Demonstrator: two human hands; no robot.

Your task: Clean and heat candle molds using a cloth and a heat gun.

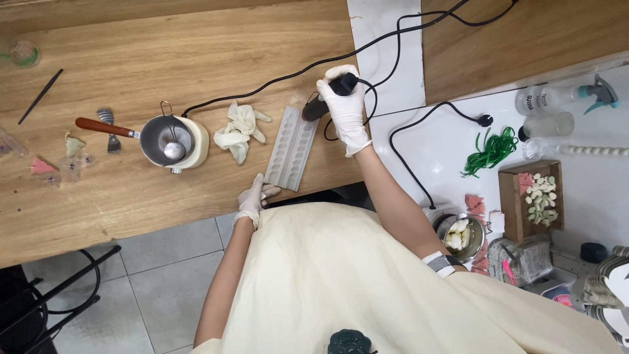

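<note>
Wooden worktop (pixel 131 190) over grey tiled floor (pixel 164 262), white side table (pixel 590 190) adjoining. Gloved right hand (pixel 344 108) is closed around a black corded tool (pixel 327 98), its tip at the far end of the grey mould tray (pixel 293 147). Gloved left hand (pixel 252 200), fingers loosely spread, presses the tray's near corner at the bench edge; small metal pot (pixel 167 139) and crumpled gloves (pixel 241 130) lie just beside.

Long pale grey mould tray (pixel 291 148) with a row of oval hollows, flat on the wooden bench, slanting away from the near edge. Near end pinned under the gloved left hand (pixel 252 200); far end just beside the gloved right hand (pixel 344 105). Black corded heat tool (pixel 327 97) clutched in that right fist, reddish nozzle poking out left of the grip, over the tray's far end. Cable trailing away beyond the grip.
</note>
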